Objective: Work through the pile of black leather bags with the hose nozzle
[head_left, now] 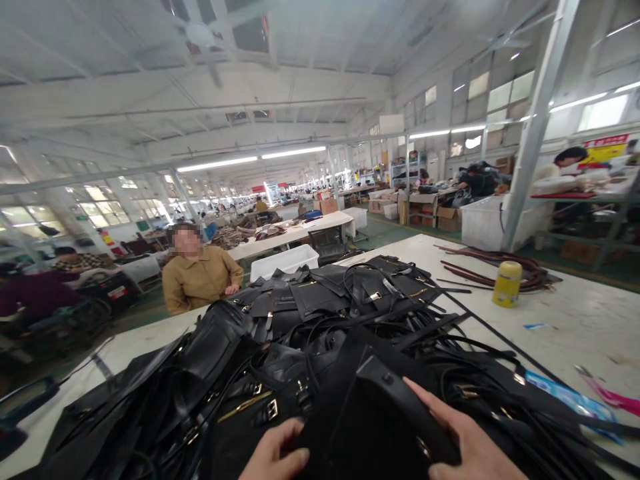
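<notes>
A black leather piece with a thick folded edge stands raised at the bottom centre. My right hand is closed on that edge, fingers behind it and thumb in front. At the piece's left side is my left hand, thumb and fingers curled around its dark margin. Under and behind both hands spreads a large heap of black leather bag parts with straps and gold-coloured buckles and zips. The lower part of the held piece runs out of the frame.
On the white table at the right are a yellow jar, brown straps, a blue packet and a pink-handled tool. A person in tan sits beyond the table, near a white bin.
</notes>
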Motion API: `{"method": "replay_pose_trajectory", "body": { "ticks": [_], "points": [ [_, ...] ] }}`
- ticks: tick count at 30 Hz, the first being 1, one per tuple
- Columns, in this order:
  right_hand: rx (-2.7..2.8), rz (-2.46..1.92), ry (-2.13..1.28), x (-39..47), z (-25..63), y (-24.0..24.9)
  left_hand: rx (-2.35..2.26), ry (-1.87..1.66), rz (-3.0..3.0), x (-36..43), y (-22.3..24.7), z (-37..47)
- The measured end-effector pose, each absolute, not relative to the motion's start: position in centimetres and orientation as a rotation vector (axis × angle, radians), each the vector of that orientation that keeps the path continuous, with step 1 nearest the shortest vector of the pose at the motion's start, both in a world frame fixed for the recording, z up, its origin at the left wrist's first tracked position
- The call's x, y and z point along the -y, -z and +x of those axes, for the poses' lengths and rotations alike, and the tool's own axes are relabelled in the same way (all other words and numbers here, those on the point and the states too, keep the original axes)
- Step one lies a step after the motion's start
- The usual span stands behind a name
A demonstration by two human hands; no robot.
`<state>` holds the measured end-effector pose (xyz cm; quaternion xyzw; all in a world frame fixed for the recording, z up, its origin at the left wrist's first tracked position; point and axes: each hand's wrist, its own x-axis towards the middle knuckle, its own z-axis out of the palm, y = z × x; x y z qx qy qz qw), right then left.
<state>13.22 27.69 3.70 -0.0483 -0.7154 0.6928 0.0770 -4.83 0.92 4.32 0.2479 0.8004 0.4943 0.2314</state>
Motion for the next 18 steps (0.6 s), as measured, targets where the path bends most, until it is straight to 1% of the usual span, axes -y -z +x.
{"method": "replay_pose_trajectory", "body": {
  "ticks": [3, 5, 9, 14, 18],
  "points": [
    [2.105, -0.060, -2.158, -27.4, 12.2, -3.1, -2.286, -1.357, 0.749, -7.0, -5.9, -6.6],
    [2.057, -0.026, -2.159, -27.7, 11.8, -2.9, -2.264, -1.396, 0.738, -11.4, -6.4, -8.2],
    [1.960, -0.113, -2.118, -29.9, 12.1, -2.7, -2.171, -1.423, 0.757, -17.7, -5.4, -10.7],
    [2.020, -0.214, -2.182, -31.7, 12.3, -2.9, -2.052, -1.451, 0.630, -19.3, -3.5, -11.6],
    [2.003, -0.274, -2.284, -31.1, 10.3, -3.1, -1.962, -1.508, 0.578, -18.3, -3.7, -11.3]
  ]
}}
